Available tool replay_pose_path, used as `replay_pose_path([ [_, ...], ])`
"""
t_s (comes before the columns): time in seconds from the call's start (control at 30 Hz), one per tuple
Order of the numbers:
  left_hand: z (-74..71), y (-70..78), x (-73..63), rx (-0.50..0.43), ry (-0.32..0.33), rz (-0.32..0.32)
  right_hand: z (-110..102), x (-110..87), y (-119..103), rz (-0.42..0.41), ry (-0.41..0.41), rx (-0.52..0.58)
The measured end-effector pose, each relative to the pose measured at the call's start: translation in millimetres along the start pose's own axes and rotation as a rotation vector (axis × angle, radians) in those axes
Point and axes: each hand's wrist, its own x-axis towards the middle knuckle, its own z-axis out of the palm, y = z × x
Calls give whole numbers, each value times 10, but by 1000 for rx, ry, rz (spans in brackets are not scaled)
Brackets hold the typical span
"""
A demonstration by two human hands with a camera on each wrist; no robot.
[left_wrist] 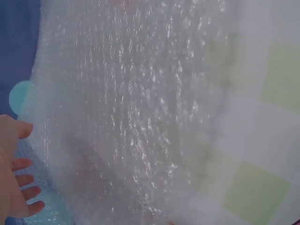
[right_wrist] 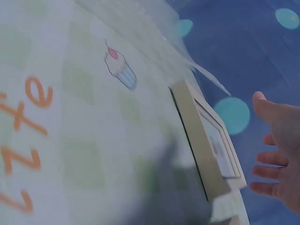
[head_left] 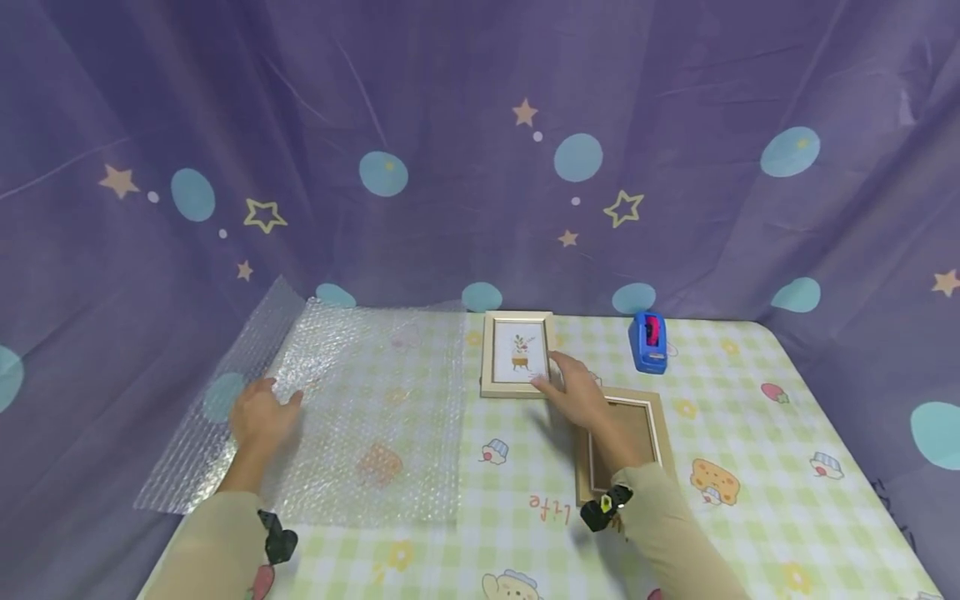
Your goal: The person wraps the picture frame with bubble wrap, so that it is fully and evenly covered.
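A sheet of clear bubble wrap lies spread over the left of the table, its left side raised against the curtain. My left hand is over that side with fingers loosely bent and nothing in its grasp; the left wrist view shows the same hand beside the wrap. A small gold picture frame with a potted-plant print lies at the back middle. My right hand is at its right edge, thumb and fingers apart. In the right wrist view, this hand appears beside the frame, holding nothing.
Under my right forearm lies a second, larger frame with a brown inside. A blue tape dispenser with a red core stands at the back right. A green checked cloth covers the table, and a purple curtain hangs behind and at both sides.
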Motion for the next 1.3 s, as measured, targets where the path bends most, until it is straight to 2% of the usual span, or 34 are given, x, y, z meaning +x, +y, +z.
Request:
replay_pose_path([
  [0.13, 26, -74, 18, -7, -49, -50, 171, 67, -98, -39, 1, 35],
  [0.4, -20, -105, 43, -19, -113, -132, 450, 122, -288, -119, -12, 101],
  [0.57, -13, -124, 99, -19, -138, -166, 605, 126, -454, -93, -42, 166],
  [0.77, 24, -132, 135, -38, -131, -176, 752, 120, -571, -95, -111, 264],
  [0.87, 31, -131, 158, -59, -124, -183, 813, 109, -624, -55, -146, 297],
  [1.0, 29, -122, 186, -105, -109, -190, 882, 97, -700, 43, -183, 375],
  [1.1, 26, -114, 206, -143, -94, -192, 940, 101, -747, 157, -205, 491],
  [1.23, 33, -116, 225, -171, -68, -188, 1033, 125, -785, 303, -180, 614],
  [1.3, 41, -120, 236, -177, -54, -179, 1072, 140, -794, 341, -148, 636],
])
